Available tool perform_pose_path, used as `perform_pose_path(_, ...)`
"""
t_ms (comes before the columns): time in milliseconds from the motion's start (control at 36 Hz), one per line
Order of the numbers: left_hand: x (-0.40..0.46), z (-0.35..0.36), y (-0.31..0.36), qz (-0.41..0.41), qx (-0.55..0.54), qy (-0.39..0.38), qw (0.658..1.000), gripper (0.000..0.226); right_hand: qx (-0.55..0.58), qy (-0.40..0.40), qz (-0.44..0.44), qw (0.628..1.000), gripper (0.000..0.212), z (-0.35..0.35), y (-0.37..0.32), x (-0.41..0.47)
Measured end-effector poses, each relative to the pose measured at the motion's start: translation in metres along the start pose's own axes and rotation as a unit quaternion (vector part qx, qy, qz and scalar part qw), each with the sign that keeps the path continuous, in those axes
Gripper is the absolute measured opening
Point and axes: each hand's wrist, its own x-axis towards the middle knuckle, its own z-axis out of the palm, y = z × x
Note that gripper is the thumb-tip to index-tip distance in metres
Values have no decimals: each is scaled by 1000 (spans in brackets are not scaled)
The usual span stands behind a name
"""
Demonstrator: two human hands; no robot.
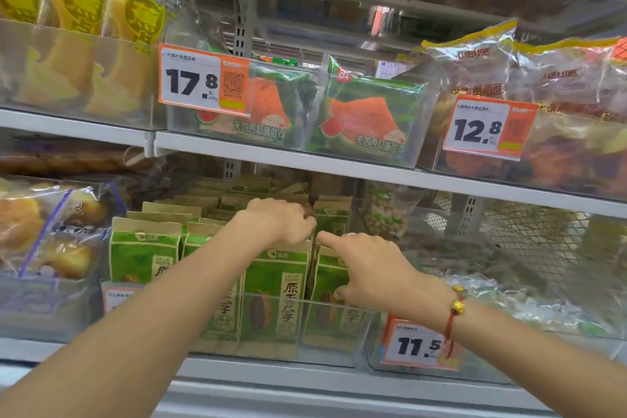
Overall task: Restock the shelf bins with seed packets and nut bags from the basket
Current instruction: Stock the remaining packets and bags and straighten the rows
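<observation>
Several green and tan seed packets stand in rows inside a clear shelf bin on the lower shelf. My left hand reaches over the middle rows, its fingers curled down onto the tops of the packets near the bin's right side. Just right of it, my right hand rests on the front right packet, with the index finger stretched toward the left hand. Clear nut bags stand in the neighbouring bin on the right. The basket is out of view.
The upper shelf holds bins of green watermelon toast packs and yellow snack bags. Orange price tags read 17.8, 12.8 and 11.5. Bread bags sit at the lower left, a wire mesh panel at the right.
</observation>
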Motion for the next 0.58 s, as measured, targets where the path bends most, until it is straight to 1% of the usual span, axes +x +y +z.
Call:
perform_pose_path(83, -2, 3, -1, -11, -4, 15, 1000, 52, -6, 12, 38, 999, 75, 7, 2, 9)
perform_pose_path(167, -3, 5, -4, -4, -29, 19, 999, 51, -13, 3, 74, 997, 78, 15, 11, 27)
perform_pose_path(250, -5, 8, -7, 9, -56, 28, 998, 50, 14, -41, 86, 995, 80, 21, 24, 47)
perform_pose_path(306, -8, 10, -9, 16, -70, 41, 997, 51, 48, -72, 92, 992, 85, 24, 32, 60)
perform_pose_path(333, -11, 10, -10, 19, -76, 53, 996, 52, 60, -81, 99, 990, 90, 25, 36, 64)
perform_pose_path(389, -18, 11, -13, 25, -81, 103, 991, 53, 62, -76, 119, 988, 99, 29, 42, 70)
perform_pose_path(444, -28, 12, -16, 37, -81, 161, 983, 55, 50, -62, 133, 988, 101, 34, 45, 73)
perform_pose_path(472, -33, 13, -19, 46, -82, 176, 980, 56, 42, -60, 137, 988, 99, 36, 47, 75)
perform_pose_path(500, -39, 14, -22, 55, -81, 179, 979, 58, 34, -64, 141, 987, 97, 37, 47, 78)
perform_pose_path(583, -54, 18, -31, 80, -76, 151, 982, 66, 16, -99, 156, 983, 95, 39, 44, 84)
